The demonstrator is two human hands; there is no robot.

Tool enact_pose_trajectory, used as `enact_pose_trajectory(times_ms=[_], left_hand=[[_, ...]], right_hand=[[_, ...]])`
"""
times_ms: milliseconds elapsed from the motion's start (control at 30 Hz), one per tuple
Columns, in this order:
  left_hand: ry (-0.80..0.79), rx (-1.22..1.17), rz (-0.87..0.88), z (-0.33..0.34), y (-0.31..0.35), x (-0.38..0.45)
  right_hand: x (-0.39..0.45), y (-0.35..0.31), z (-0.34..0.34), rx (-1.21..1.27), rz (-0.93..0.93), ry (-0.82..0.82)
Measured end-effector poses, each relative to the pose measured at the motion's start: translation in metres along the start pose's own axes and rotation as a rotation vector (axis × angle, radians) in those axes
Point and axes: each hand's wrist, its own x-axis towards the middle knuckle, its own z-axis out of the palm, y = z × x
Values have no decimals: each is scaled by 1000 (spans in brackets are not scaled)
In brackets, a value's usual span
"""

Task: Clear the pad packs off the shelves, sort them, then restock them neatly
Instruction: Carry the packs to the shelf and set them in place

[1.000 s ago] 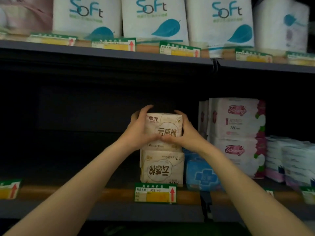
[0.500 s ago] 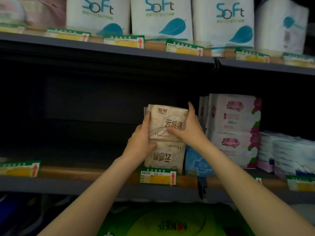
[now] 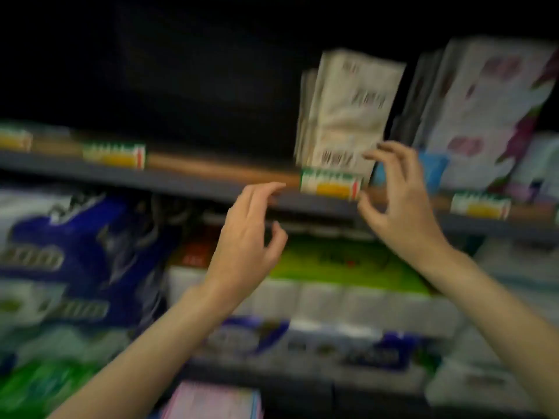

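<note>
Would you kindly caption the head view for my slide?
Both hands, left and right, hover empty below stacked beige pad packs on the shelf.

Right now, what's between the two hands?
Head view: the green-and-yellow price tag on the grey shelf edge lies between the left hand and right hand.

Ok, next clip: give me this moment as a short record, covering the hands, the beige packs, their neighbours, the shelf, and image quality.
left hand: below the shelf edge, fingers loosely curled, holding nothing
right hand: in front of the shelf edge, fingers spread and curled, holding nothing
beige pad packs: stacked on the shelf, free of both hands
neighbours: blue pack and white packs to the right
shelf: dark bare stretch left of the beige packs
image quality: heavy motion blur, print unreadable
</note>
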Motion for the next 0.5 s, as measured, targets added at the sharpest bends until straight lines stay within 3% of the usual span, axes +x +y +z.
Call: enact_pose_trajectory(times_ms=[67,267,400,500], left_hand=[[-108,9,-29,-2,-8,-62],[-519,140,-398,-3,-43,-197],[-954,461,-564,-6,-64,-228],[-1260,521,-626,-6,-83,-248]], right_hand=[[-46,-6,17,4,-19,-130],[-173,-26,98,76,83,-697],[-236,-45,158,100,73,-1020],[-269,-47,203,146,170,-1169]])
